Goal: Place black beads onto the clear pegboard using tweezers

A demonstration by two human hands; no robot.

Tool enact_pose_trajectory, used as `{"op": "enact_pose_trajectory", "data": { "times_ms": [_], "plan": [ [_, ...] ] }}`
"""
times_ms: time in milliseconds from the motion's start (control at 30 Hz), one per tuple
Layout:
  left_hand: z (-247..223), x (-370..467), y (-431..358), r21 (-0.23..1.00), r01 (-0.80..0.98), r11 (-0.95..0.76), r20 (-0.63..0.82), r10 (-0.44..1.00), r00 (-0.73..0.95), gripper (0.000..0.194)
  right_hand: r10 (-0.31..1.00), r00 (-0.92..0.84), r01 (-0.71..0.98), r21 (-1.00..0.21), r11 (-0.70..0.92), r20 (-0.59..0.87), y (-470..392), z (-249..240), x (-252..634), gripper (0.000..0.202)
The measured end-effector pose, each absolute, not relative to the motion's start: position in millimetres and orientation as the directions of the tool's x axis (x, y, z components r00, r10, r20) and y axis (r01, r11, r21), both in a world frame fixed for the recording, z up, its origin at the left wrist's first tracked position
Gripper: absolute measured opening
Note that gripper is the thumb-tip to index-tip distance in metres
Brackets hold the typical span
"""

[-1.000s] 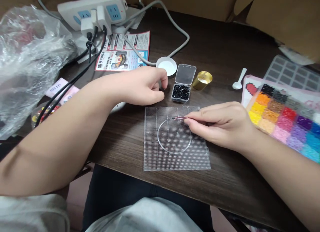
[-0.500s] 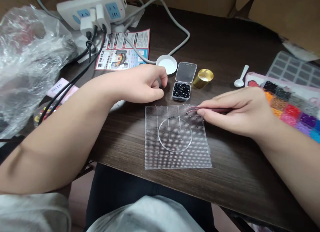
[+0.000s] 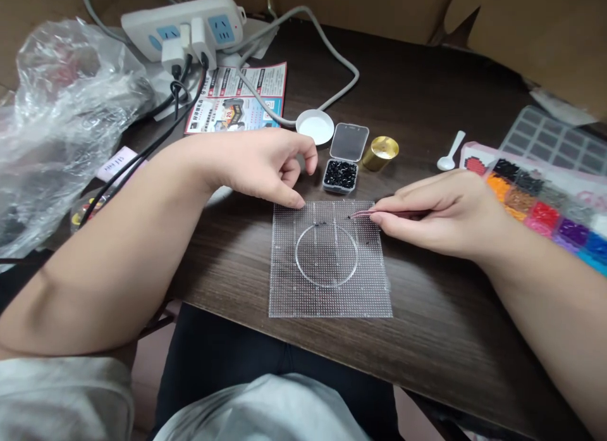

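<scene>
In the head view, my right hand (image 3: 441, 219) is closed round a pair of pinkish tweezers (image 3: 401, 214). The tips sit over the upper right of a clear pegboard (image 3: 284, 283), with a tiny black bead (image 3: 349, 217) at their end. On the board lies a clear ring (image 3: 356, 264), with a few black beads (image 3: 321, 224) near its top. My left hand (image 3: 265, 162) holds nothing; its fingers are loosely bent, the thumb apart from them at the board's upper left corner. Behind the board stands a small open box of black beads (image 3: 340, 174).
A gold cup (image 3: 380, 153), a white round dish (image 3: 315, 127) and a white spoon (image 3: 450, 151) are behind the board. Colourful bead compartments (image 3: 543, 216) lie at right. A power strip (image 3: 184, 26), cables, a leaflet (image 3: 237, 105) and plastic wrap (image 3: 76, 131) occupy the left.
My left thumb has come down to the pegboard's upper left corner. The tweezers' tips have shifted slightly left and lower over the board. The whole view has moved a little.
</scene>
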State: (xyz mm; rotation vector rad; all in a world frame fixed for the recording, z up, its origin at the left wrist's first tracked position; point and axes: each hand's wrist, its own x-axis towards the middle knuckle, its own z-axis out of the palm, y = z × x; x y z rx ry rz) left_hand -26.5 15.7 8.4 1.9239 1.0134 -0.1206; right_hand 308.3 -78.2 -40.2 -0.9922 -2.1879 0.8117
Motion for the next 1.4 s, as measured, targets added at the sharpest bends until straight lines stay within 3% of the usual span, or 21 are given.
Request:
{"op": "enact_pose_trajectory", "data": {
  "times_ms": [400,1400],
  "plan": [
    [14.6,-19.3,10.3,0.628,0.749,-0.211,-0.494,0.635,0.594,0.048,0.79,-0.537,0.443,-0.699,0.562,0.296,-80.4,-43.4,308.5,0.016],
    [19.1,-21.0,6.1,0.658,0.719,-0.224,-0.472,0.621,0.626,0.043,0.818,-0.513,0.457,-0.724,0.517,0.26,-80.6,-41.3,307.2,0.014]
  ]
}}
